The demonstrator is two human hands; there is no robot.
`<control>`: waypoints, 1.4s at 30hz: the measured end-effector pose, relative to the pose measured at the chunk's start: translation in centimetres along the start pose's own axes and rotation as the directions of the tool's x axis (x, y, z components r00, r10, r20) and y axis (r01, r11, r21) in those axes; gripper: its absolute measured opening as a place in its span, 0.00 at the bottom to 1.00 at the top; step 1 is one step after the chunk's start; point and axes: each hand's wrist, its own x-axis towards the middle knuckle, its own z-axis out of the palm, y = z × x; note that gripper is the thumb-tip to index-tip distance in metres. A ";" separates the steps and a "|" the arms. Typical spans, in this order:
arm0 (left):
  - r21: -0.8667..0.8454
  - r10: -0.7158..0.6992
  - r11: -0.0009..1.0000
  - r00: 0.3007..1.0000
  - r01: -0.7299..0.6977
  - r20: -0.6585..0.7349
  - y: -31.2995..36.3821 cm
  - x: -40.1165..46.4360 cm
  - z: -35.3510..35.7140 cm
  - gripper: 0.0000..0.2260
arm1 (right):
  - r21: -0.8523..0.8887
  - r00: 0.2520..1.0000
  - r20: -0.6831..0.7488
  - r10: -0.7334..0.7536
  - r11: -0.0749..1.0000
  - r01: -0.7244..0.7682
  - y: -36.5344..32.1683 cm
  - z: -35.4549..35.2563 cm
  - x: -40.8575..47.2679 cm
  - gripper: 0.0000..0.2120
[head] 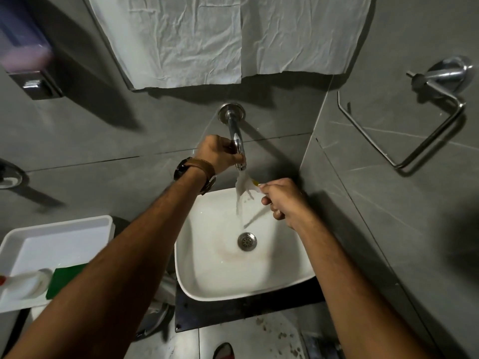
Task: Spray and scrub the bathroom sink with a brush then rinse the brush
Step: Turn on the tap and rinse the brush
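White water runs from the tap [239,161] held by the left hand [219,154] onto the brush [252,183] clasped in the right hand's [282,200] grip above the sink [197,288], so spraying and scrubbing look done and rinsing seems underway.

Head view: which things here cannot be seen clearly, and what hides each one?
- Brush: mostly inside the right hand and behind running water; bristles unreadable.
- Tap handle: covered by the left hand.
- Spray bottle: blurred, cut by the left edge.
- Green item: partly behind the left forearm.
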 end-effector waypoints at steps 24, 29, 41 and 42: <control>-0.019 0.014 1.000 0.998 -0.012 0.055 -0.3 0.2 -0.2 0.10 | -0.457 0.991 -0.039 0.131 0.880 -0.134 7.6 -0.4 0.2 0.12; -0.133 0.012 0.991 0.984 0.012 0.178 -0.9 0.0 -0.4 0.12 | -0.448 1.000 -0.020 -0.003 0.894 -0.006 4.6 -1.1 -0.3 0.09; 0.150 0.047 0.989 0.974 -0.014 -0.220 0.1 -1.5 2.7 0.19 | -0.225 0.989 -0.028 -0.143 0.965 0.133 4.4 -1.6 -2.6 0.09; 0.158 0.047 0.987 0.968 -0.008 -0.248 0.2 -1.6 2.9 0.19 | -0.292 0.990 -0.025 -0.137 0.948 0.124 6.2 -1.4 -3.1 0.10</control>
